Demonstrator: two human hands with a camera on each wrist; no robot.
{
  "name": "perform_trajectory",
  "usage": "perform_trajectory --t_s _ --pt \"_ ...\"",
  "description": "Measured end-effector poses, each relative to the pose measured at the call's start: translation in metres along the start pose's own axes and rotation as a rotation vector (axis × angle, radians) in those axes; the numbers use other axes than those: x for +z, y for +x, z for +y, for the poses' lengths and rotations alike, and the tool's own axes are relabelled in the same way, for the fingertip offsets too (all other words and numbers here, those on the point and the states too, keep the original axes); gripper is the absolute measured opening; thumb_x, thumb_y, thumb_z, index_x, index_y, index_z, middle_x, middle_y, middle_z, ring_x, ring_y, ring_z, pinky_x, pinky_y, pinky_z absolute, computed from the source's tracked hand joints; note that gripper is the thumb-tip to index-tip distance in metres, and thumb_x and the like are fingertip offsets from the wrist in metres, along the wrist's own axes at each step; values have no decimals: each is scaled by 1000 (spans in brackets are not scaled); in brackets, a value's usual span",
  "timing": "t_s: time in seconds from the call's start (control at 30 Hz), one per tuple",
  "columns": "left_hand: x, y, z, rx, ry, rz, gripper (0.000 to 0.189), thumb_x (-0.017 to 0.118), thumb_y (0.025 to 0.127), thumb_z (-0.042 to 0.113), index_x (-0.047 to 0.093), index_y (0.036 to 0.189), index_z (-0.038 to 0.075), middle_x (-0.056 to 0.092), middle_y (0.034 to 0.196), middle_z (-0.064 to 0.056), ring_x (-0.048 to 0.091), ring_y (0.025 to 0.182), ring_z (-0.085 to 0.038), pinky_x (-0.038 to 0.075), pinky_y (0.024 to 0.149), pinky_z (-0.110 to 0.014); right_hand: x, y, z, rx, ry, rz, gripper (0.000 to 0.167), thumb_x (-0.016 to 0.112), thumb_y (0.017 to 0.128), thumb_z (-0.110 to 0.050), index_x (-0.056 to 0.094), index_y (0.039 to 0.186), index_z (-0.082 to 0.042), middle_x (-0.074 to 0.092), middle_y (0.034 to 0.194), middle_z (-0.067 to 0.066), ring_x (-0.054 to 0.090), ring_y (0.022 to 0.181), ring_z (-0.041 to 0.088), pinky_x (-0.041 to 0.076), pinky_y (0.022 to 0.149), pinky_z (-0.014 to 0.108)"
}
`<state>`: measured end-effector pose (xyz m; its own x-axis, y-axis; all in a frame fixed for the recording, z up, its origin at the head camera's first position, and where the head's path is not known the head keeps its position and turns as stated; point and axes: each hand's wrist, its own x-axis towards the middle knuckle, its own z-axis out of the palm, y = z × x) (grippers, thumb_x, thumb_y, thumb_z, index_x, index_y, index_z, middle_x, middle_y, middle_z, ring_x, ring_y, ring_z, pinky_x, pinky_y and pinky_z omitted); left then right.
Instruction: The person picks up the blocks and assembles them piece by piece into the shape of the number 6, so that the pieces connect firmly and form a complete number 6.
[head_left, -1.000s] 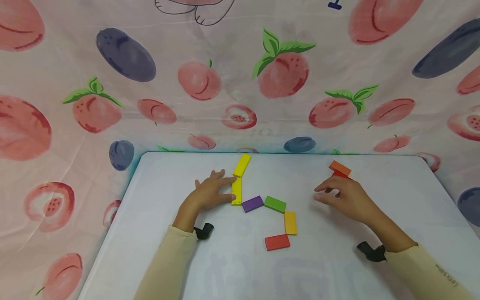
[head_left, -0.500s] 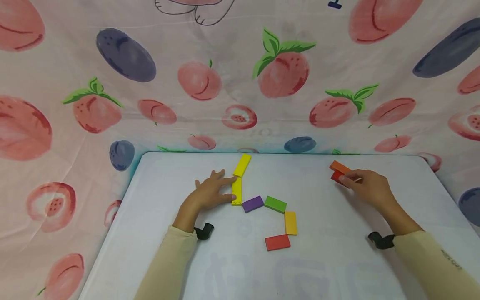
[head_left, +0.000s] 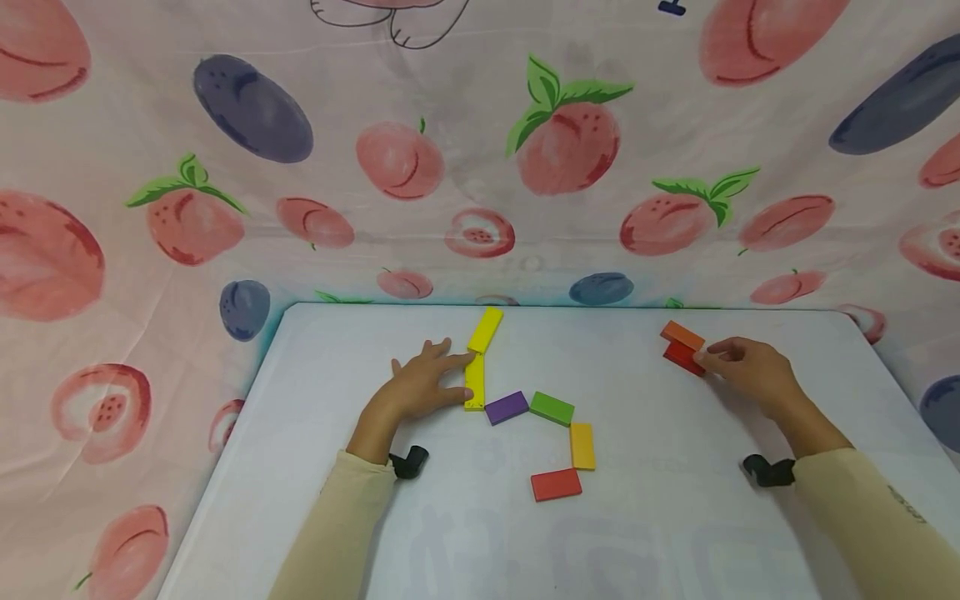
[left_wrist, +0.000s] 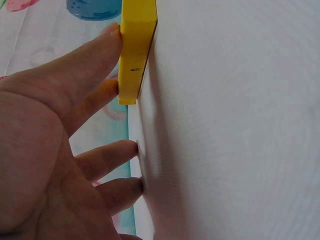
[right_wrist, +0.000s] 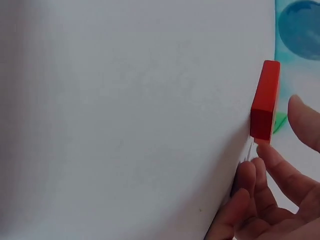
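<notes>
In the head view we count eight blocks on one white table (head_left: 637, 542). Two are bright yellow: the near yellow block (head_left: 476, 382), touched by the left hand (head_left: 420, 383), and the far yellow block (head_left: 486, 330), end to end with it and slightly askew. Then it's one purple block (head_left: 507, 408), one green block (head_left: 552, 408), one amber block (head_left: 582, 446) and one near red block (head_left: 557, 485), bending round almost corner to corner. Off to the right, well apart, sit one orange block (head_left: 682, 335) and one far red block (head_left: 681, 357), just beside each other; whether they overlap, we can't tell. The right hand (head_left: 753, 375) is at the far red block's end, thumb and forefinger parted.

Over to the left wrist view: fingers spread wide, thumb and one fingertip against the near yellow block, no grip round it. The danger, we'd say, is a nudge: a sideways push from that thumb could skew the line.

And the right wrist view: thumb looks clear of the far red block, one fingertip close to its end, other fingers curled by the table; nothing looks pinched. A sloppy grab could drag the orange block along, since the two lie so close.
</notes>
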<state>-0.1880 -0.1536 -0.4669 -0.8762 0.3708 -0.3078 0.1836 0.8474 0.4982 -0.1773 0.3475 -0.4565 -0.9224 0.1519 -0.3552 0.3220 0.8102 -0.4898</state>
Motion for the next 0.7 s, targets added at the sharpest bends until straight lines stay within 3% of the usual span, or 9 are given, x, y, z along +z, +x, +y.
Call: perform_trajectory --t_s 0.2,0.7 --pt "1 0 0 1 3 1 64 71 93 48 48 152 37 25 170 -9 11 159 -39 1 112 -83 -5 2 2 4 26 -86 81 59 94 -65 51 142 1 47 136 32 44 118 48 52 84 52" --pt "0 0 1 5 -9 0 64 71 94 47 48 152 36 25 170 -9 10 159 -40 0 112 -83 -4 5 3 10 0 -119 69 68 93 -54 51 136 -2 44 134 32 39 119 50 53 80 51"
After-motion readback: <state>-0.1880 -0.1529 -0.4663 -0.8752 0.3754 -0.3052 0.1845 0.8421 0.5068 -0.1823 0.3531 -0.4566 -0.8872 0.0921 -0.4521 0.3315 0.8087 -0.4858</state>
